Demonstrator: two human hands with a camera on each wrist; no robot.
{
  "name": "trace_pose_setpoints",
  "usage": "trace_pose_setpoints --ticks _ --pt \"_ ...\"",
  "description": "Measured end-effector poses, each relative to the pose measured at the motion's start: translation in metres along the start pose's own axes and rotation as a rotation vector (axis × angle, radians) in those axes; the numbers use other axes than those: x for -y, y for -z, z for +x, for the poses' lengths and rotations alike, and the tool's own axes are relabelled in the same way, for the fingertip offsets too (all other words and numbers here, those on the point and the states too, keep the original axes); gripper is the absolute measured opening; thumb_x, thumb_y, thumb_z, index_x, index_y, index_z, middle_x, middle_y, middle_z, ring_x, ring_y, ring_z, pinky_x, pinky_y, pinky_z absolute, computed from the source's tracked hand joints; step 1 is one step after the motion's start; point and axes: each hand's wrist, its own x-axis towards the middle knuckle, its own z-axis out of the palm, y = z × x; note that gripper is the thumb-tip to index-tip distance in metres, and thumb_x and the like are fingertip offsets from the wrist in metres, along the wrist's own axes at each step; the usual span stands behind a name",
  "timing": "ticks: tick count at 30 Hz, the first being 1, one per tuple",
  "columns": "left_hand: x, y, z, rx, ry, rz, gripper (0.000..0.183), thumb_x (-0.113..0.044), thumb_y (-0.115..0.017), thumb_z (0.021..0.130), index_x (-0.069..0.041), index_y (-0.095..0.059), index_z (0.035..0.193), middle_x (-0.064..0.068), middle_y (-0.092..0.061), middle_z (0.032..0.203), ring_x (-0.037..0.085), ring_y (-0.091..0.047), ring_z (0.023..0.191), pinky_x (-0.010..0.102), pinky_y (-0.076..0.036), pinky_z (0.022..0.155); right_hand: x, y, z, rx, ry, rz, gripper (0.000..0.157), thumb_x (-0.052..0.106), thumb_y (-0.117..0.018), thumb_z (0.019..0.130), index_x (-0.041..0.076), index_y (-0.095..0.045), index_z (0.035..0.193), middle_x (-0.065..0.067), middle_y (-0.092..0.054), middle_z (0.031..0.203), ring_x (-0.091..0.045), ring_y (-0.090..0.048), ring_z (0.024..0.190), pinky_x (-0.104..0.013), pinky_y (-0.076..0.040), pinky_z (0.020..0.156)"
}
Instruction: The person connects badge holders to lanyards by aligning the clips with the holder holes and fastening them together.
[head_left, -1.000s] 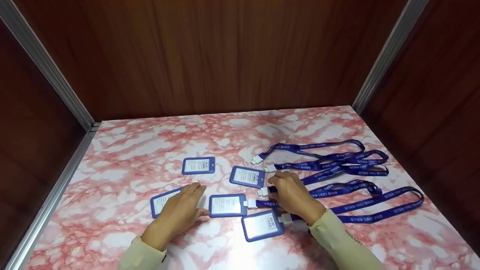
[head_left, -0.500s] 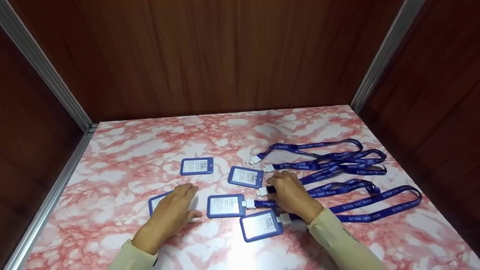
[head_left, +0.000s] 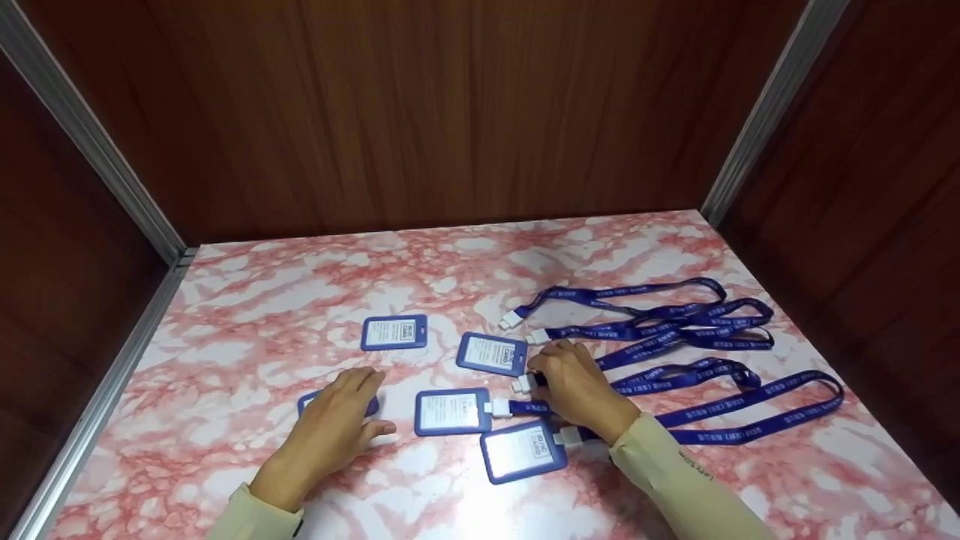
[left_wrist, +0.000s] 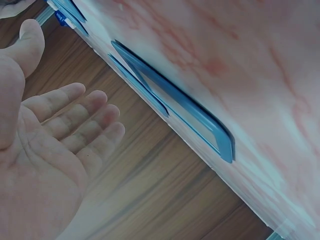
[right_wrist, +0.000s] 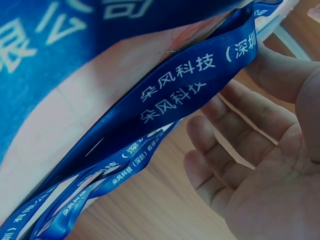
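Observation:
My left hand (head_left: 330,420) is over a blue badge holder (head_left: 307,403) at the left, hiding most of its card. In the left wrist view its fingers are extended and apart from the blue-framed holder (left_wrist: 185,107). My right hand (head_left: 581,390) pinches a blue lanyard (right_wrist: 190,75) between thumb and forefinger, close behind its white clip (head_left: 524,384). Just beyond those fingers lies a loose badge holder (head_left: 491,353). Two holders are joined to lanyards: one (head_left: 451,412) between the hands and another (head_left: 523,452) nearer the front.
Another loose badge holder (head_left: 394,332) lies farther back. Several printed blue lanyards (head_left: 757,421) spread in loops across the right side, some overlapping. The pink marbled table (head_left: 337,277) is enclosed by dark wood panels (head_left: 450,112) with metal corner posts.
My left hand has drawn left, away from the middle badge holder, and now covers more of the left one. My right hand stays nearly still at the lanyard.

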Motion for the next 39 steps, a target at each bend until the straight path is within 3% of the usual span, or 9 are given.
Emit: trace_pose_setpoints --ticks 8,16,31,39 --pt "0.0034 -0.0004 -0.0026 0.011 0.009 0.001 0.077 -0.037 -0.08 0.089 0.003 -0.05 0.147 0.024 -0.052 0.147 0.043 -0.046 0.139 0.058 -0.039 0.113 0.0014 -0.0035 0.002 -0.025 0.052 -0.026 0.02 0.01 -0.09 0.076 0.009 -0.078 0.091 -0.003 -0.072 0.087 -0.029 -0.06 0.09 -0.05 -0.047 0.085" --pt "0.0047 -0.0009 -0.0024 0.013 0.014 0.001 0.076 -0.037 -0.08 0.089 0.002 -0.051 0.147 0.023 -0.053 0.147 0.041 -0.046 0.139 0.056 -0.039 0.114 0.0021 -0.005 0.0044 -0.012 0.035 -0.045 0.016 0.011 -0.09 0.076 0.011 -0.076 0.085 -0.001 -0.07 0.084 -0.027 -0.06 0.088 -0.049 -0.046 0.085" --pt "0.0056 -0.0016 -0.0001 0.023 0.028 0.023 0.075 -0.037 -0.08 0.089 0.001 -0.052 0.146 0.021 -0.053 0.146 0.037 -0.047 0.139 0.053 -0.039 0.115 0.0012 -0.0091 0.0065 -0.027 0.021 -0.034 0.015 0.008 -0.087 0.076 0.01 -0.075 0.084 -0.003 -0.069 0.084 -0.027 -0.062 0.087 -0.048 -0.046 0.082" --pt "0.0092 -0.0024 -0.0022 -0.002 0.017 0.041 0.073 -0.036 -0.081 0.088 0.002 -0.054 0.144 0.02 -0.056 0.143 0.036 -0.05 0.136 0.05 -0.041 0.114 0.0028 -0.0098 0.0087 0.008 0.01 -0.05 0.019 0.009 -0.088 0.077 0.01 -0.079 0.093 -0.002 -0.068 0.085 -0.026 -0.062 0.09 -0.048 -0.044 0.083"
